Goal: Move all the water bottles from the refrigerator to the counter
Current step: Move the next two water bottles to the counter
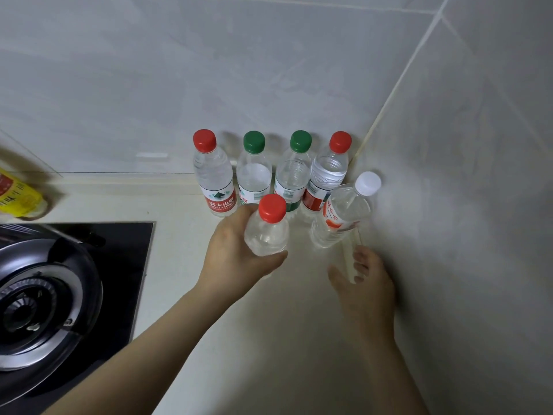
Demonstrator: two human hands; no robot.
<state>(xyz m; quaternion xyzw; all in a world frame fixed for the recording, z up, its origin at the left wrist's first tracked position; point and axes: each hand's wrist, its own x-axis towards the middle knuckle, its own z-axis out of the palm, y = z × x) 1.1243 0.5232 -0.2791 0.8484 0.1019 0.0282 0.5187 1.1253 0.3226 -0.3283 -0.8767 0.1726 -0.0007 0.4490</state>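
My left hand (236,253) wraps the red-capped bottle (266,232), low at the counter (269,324), just this side of the far row of four bottles (254,175). My right hand (365,283) hangs open, empty, beside the white-capped bottle (341,217). If I set this one down crooked, I could clip that row, and it'd go like dominoes.

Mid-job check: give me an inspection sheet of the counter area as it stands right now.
Surface: pale counter, bottles in its back right corner.
Job's things: back row of four bottles against the wall, caps red, green, green, red; white-capped bottle by the right wall; red-capped bottle in hand.
Clutter: yellow-labelled container at left edge, cut off.
Grippers: left hand grips the red-capped bottle; right hand open, empty.
Cables: nothing seen.
Surroundings: gas stove at left; tiled walls.
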